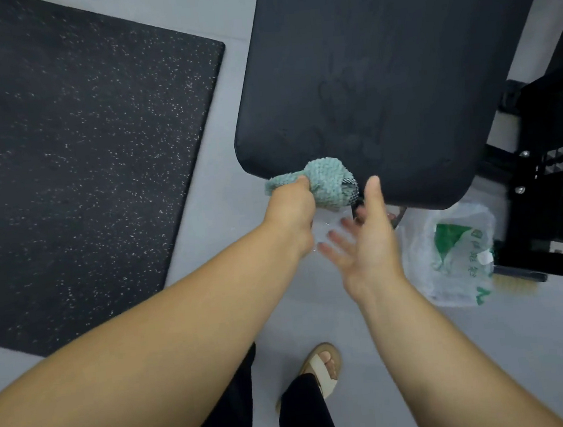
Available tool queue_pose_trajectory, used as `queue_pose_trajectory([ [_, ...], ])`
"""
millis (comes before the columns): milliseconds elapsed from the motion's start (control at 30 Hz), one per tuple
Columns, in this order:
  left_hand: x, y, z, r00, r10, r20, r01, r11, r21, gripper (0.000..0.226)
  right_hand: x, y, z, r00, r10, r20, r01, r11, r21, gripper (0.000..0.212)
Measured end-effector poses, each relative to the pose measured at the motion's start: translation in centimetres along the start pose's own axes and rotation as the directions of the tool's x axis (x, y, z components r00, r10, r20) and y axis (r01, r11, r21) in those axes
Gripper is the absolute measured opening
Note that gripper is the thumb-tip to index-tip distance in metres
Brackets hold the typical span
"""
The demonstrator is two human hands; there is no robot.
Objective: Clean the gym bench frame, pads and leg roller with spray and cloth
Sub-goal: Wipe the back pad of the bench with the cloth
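The black bench pad (380, 76) fills the upper right of the head view, with faint wet marks near its near end. My left hand (292, 212) grips a bunched teal cloth (325, 183) right at the pad's near edge. My right hand (365, 236) hovers beside it with fingers spread and thumb up, holding nothing; its fingers look blurred. The black bench frame (550, 160) shows below the pad at the right. No spray bottle or leg roller is visible.
A white plastic bag with green print (449, 259) lies on the grey floor (233, 156) under the pad's corner. A black speckled rubber mat (72, 157) covers the left. My sandalled foot (322, 367) stands near the bottom centre.
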State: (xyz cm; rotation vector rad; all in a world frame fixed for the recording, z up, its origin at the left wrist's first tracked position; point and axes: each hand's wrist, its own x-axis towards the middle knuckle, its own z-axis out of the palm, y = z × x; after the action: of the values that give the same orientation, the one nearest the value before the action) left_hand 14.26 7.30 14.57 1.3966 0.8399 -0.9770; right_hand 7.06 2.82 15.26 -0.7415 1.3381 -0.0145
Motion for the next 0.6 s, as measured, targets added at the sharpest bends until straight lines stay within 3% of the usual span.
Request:
queue_pose_trajectory([
  [33,-0.1,-0.1,-0.4,0.999,-0.003,0.050,-0.002,0.995,0.100,0.015,0.2,0.2,0.8,0.965,0.229,0.130,-0.246,0.959,0.140,0.061],
  [100,-0.4,0.4,-1.7,0.993,0.031,0.116,-0.068,0.940,0.335,0.027,0.6,0.0,2.9,0.875,0.327,0.357,-0.444,0.837,0.321,0.074],
  [167,-0.3,1.5,-3.0,0.984,0.058,0.170,-0.154,0.763,0.628,0.033,1.0,-0.1,4.9,0.885,0.290,0.363,-0.433,0.798,0.419,0.061],
  [233,-0.1,2.9,-4.0,0.976,0.066,0.209,-0.209,0.569,0.795,0.035,1.4,-0.5,6.4,0.918,0.238,0.318,-0.385,0.731,0.563,0.054],
  [300,0.2,4.0,-4.5,0.968,0.128,0.215,-0.249,0.407,0.879,0.034,1.4,-1.0,6.9,0.931,0.209,0.299,-0.359,0.667,0.653,0.061],
  [400,-0.1,4.3,-4.4,0.897,0.349,0.270,-0.305,0.048,0.951,0.038,1.4,-2.0,6.4,0.943,0.228,0.242,-0.333,0.643,0.690,0.069],
  [533,-0.7,2.8,-3.7,0.752,0.550,0.363,-0.338,-0.152,0.929,0.029,1.6,-3.4,4.8,0.931,0.317,0.181,-0.348,0.622,0.702,0.039],
  [600,-0.9,2.2,-2.9,0.637,0.592,0.494,-0.415,-0.277,0.867,0.026,1.8,-4.3,3.3,0.939,0.320,0.126,-0.317,0.666,0.675,0.030],
])
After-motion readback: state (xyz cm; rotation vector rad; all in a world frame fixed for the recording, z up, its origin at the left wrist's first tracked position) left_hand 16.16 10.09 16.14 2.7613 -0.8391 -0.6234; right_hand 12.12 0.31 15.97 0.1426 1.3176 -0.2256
